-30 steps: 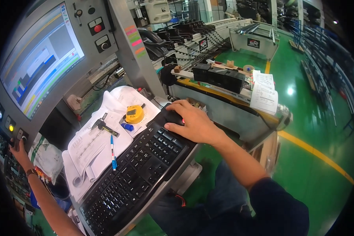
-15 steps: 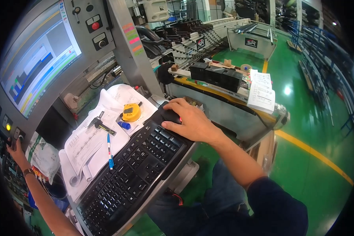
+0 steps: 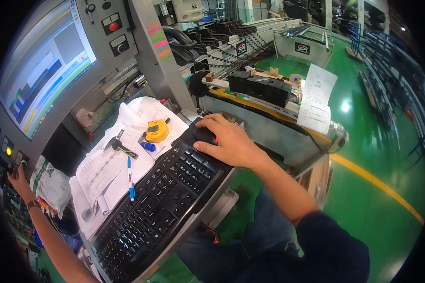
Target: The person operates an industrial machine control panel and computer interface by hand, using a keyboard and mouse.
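My right hand (image 3: 231, 141) is closed over a black computer mouse (image 3: 204, 134), at the upper right end of a black keyboard (image 3: 160, 207). At the far left, my left hand (image 3: 20, 183) is at the lower corner of a grey control panel (image 3: 56, 134). Its thumb is against a small knob (image 3: 21, 160), and another finger reaches the panel's edge. Beside the keyboard, printed sheets (image 3: 99, 177) carry a blue-and-white pen (image 3: 130, 181), a yellow tape measure (image 3: 157, 131), a blue cap (image 3: 149, 146) and a caliper-like tool (image 3: 123, 146).
The panel's lit screen (image 3: 47, 66) fills the upper left. A white plastic bag (image 3: 52, 184) hangs beneath the panel. Black blocks (image 3: 259, 88) and an open paper booklet (image 3: 314, 115) lie on a machine bed to the right. Metal bars (image 3: 387, 94) stand on racks beyond the green floor.
The upper page of the booklet on the machine bed has lifted and stands more upright. Both hands stay where they were; the view has shifted slightly.
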### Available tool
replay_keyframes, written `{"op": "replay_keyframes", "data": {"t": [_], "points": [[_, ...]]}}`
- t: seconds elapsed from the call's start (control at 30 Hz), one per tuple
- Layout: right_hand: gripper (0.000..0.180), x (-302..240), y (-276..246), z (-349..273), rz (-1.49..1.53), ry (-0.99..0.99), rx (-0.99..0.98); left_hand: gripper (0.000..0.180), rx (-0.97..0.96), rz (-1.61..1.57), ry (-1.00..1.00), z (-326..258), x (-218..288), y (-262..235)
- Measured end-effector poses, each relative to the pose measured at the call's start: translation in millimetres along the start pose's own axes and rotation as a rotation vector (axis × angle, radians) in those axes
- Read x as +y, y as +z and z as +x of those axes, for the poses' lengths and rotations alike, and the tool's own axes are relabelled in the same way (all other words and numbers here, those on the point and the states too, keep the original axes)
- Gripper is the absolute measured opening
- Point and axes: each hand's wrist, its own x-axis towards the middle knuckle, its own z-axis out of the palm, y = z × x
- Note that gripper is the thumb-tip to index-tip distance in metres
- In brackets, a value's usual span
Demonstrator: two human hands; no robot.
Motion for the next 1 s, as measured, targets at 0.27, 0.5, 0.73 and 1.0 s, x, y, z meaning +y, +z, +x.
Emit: {"op": "replay_keyframes", "data": {"t": [0.27, 0.5, 0.73, 1.0], "points": [[0.058, -0.3, -2.7, 0.3, -0.043, 0.033, -0.038, 0.067, -0.008, 0.059, 0.019, -2.5, 11.7, 1.8], [0.058, -1.1, -1.5, 0.2, -0.05, 0.04, -0.047, 0.071, 0.002, 0.054, 0.023, -4.6, 6.3, 3.7], [0.057, -4.0, -2.7, 1.0, -0.023, 0.021, 0.009, 0.075, 0.06, 0.058, 0.117, -41.0, 36.8, 35.7], [0.05, -15.4, -2.6, 1.2, 0.064, 0.022, -0.003, 0.074, 0.094, -0.049, 0.081, -52.6, 92.8, 33.5]]}}
